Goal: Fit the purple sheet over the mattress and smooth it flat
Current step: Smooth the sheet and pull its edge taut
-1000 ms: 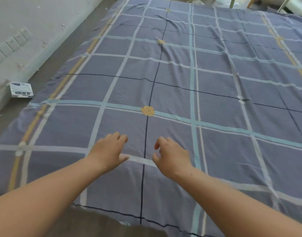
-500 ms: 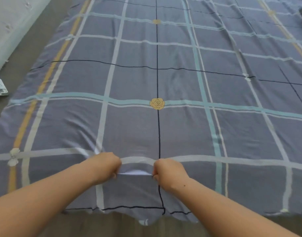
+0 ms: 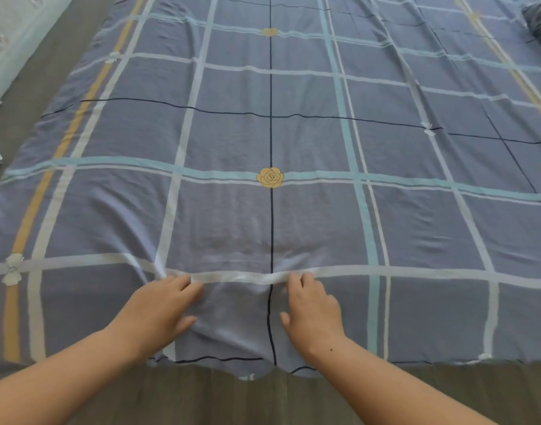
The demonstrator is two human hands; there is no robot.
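1. A person's left hand (image 3: 161, 305) and right hand (image 3: 313, 308) rest side by side on the purple sheet (image 3: 232, 133) near its near edge, one on each side of the dark centre line that runs down from the yellow rose motif (image 3: 270, 177).

2. Both hands lie palm-down with fingers loosened and spread; neither is clenched on cloth. Their fingertips reach a raised white-striped fold that runs between them, and creases fan out from it, most plainly toward the left edge.

3. The placement looks deliberate: hands astride the centre line would let the person press the bunched fold down and sweep it outward evenly toward both sides.

4. The sheet covers the whole surface in view, its near edge hanging just over the dark floor (image 3: 263, 400). The mattress beneath is hidden, so how well the corners are fitted cannot be told.

5. Half a second earlier both hands were closed into fists, pinching the same fold and pulling it toward the near edge. They have since let go and flattened out, and the fold has stayed, slightly lower.

6. A second earlier the hands hovered open above the sheet, not yet touching it.
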